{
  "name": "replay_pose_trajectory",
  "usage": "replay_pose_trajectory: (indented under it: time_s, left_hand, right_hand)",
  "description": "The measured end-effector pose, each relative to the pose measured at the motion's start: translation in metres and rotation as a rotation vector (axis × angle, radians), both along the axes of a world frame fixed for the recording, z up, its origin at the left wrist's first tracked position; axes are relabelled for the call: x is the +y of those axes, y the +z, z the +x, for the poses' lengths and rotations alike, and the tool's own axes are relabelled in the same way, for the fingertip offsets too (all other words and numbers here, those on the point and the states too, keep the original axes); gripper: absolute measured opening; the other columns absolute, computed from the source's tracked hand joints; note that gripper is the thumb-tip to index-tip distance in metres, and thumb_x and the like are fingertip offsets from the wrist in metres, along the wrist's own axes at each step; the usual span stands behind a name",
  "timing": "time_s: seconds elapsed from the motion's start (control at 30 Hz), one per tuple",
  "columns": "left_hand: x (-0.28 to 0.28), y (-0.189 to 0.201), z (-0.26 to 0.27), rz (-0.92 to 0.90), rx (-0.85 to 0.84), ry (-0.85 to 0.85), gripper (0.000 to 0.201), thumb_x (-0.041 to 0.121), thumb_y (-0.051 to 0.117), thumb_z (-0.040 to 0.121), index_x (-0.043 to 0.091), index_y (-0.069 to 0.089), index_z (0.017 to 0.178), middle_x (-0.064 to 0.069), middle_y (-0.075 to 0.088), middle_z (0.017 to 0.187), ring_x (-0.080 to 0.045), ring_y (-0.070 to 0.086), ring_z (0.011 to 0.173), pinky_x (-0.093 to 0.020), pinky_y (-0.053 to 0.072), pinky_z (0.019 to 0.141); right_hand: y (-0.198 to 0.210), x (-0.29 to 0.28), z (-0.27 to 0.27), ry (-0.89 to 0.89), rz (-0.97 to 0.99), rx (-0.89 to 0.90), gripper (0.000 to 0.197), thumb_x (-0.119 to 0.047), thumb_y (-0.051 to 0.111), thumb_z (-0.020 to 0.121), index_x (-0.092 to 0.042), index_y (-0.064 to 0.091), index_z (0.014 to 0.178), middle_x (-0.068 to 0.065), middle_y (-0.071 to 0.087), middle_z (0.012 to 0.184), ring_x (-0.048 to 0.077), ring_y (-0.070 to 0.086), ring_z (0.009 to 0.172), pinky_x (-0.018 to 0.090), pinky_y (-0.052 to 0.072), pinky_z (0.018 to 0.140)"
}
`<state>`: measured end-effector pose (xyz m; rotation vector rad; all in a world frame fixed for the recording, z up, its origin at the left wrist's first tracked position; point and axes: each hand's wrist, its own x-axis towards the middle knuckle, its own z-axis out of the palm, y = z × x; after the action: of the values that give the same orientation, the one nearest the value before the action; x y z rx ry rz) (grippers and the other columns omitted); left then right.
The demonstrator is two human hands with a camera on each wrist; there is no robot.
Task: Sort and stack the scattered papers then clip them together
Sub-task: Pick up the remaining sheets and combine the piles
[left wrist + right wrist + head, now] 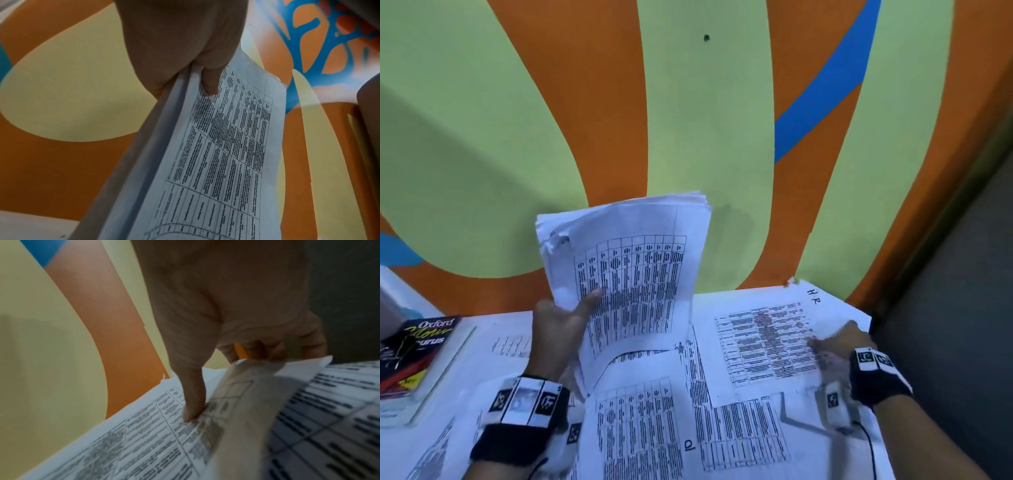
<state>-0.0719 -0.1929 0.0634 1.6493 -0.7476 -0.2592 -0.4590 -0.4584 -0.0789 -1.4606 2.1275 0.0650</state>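
Left hand (558,325) grips the floppy stack (626,270) low; right hand (839,342) pinches a limp sheet (763,339) at the desk's right edge; we support edges.

A white table (482,346) stands against a painted wall. Printed sheets (739,394) lie scattered and overlapping across it. A book (410,356) rests at its left edge.

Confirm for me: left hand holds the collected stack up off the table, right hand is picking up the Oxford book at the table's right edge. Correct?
Not quite. The right hand is lifting the edge of a loose sheet, as the right wrist view shows. The Oxford book lies untouched at the left in the head view. The left hand does hold the stack up.
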Motion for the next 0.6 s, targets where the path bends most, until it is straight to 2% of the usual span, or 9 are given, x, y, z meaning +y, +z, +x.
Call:
replay_pose_trajectory:
  time_s: [0.03,0.07,0.17,0.27,0.33,0.37,0.47,0.5,0.6]
  left_hand:
    - [-0.002,-0.001,0.000,0.013,-0.004,-0.011,0.043,0.014,0.072,0.081,0.011,0.040,0.053,-0.004,0.039,0.049,-0.003,0.033,0.026,-0.012,0.024,0.031]
    - [-0.002,-0.001,-0.001,0.022,-0.010,-0.010,0.038,0.016,0.073,0.081,0.007,0.045,0.056,-0.006,0.042,0.051,-0.004,0.035,0.027,-0.012,0.025,0.031]
    - [-0.005,-0.002,-0.001,0.014,-0.006,-0.021,0.032,0.016,0.072,0.082,0.001,0.052,0.063,-0.010,0.048,0.057,-0.008,0.043,0.034,-0.014,0.031,0.031]
    - [-0.007,-0.003,-0.001,0.015,-0.003,-0.023,0.030,0.020,0.073,0.081,-0.002,0.055,0.070,-0.014,0.051,0.063,-0.020,0.045,0.050,-0.022,0.037,0.042]
    - [-0.008,-0.003,-0.002,0.024,0.011,-0.023,0.031,0.022,0.072,0.081,0.000,0.054,0.068,-0.013,0.050,0.062,-0.021,0.045,0.052,-0.022,0.037,0.044]
    - [-0.009,-0.003,-0.003,0.033,0.021,-0.024,0.033,0.022,0.072,0.081,0.001,0.052,0.066,-0.012,0.049,0.061,-0.020,0.044,0.051,-0.021,0.036,0.042]
    - [-0.007,-0.002,-0.002,0.053,0.004,-0.017,0.037,0.024,0.071,0.081,0.005,0.046,0.061,-0.010,0.045,0.058,-0.017,0.038,0.048,-0.016,0.030,0.036]
    - [-0.006,-0.001,-0.001,0.057,-0.001,-0.013,0.038,0.024,0.071,0.081,0.006,0.045,0.060,-0.010,0.045,0.058,-0.017,0.038,0.048,-0.015,0.029,0.036]
    - [-0.006,0.003,-0.002,0.057,-0.008,0.002,0.044,0.023,0.072,0.081,0.012,0.039,0.056,-0.005,0.042,0.056,-0.015,0.035,0.049,-0.017,0.027,0.037]
  right_hand:
    - [0.007,0.004,0.001,0.016,-0.042,0.017,0.124,-0.069,0.077,0.024,-0.008,0.042,0.127,0.021,0.056,0.126,0.039,0.057,0.113,0.050,0.050,0.094]
    - [0.010,0.008,0.003,-0.009,-0.119,-0.010,0.104,-0.055,0.080,0.034,-0.009,0.047,0.121,0.020,0.058,0.122,0.038,0.058,0.111,0.049,0.050,0.093]
    - [0.031,0.038,0.023,0.016,-0.259,-0.050,0.042,-0.014,0.067,0.074,-0.011,0.055,0.115,0.017,0.061,0.118,0.037,0.060,0.110,0.045,0.050,0.092]
    - [0.021,0.059,0.041,-0.022,-0.332,0.003,0.023,-0.011,0.054,0.086,-0.011,0.063,0.108,0.009,0.057,0.088,0.034,0.064,0.096,0.042,0.052,0.089]
    - [0.013,0.072,0.045,-0.022,-0.331,-0.030,0.019,-0.013,0.053,0.088,-0.008,0.063,0.104,0.009,0.051,0.081,0.034,0.064,0.092,0.040,0.052,0.088]
    - [0.012,0.079,0.045,-0.013,-0.303,-0.069,0.021,-0.015,0.056,0.087,-0.005,0.064,0.103,0.012,0.056,0.085,0.035,0.065,0.096,0.039,0.052,0.087]
    - [0.014,0.076,0.023,0.051,-0.318,-0.195,0.039,-0.042,0.067,0.083,-0.004,0.067,0.093,0.017,0.067,0.094,0.035,0.065,0.097,0.034,0.050,0.077]
    - [0.019,0.072,0.013,-0.009,-0.359,-0.209,0.044,-0.049,0.065,0.082,-0.006,0.067,0.092,0.017,0.066,0.098,0.036,0.063,0.100,0.037,0.050,0.079]
    - [0.021,0.058,-0.029,-0.268,-0.360,-0.109,0.064,-0.059,0.059,0.081,-0.005,0.059,0.116,0.024,0.053,0.125,0.042,0.050,0.117,0.050,0.043,0.096]
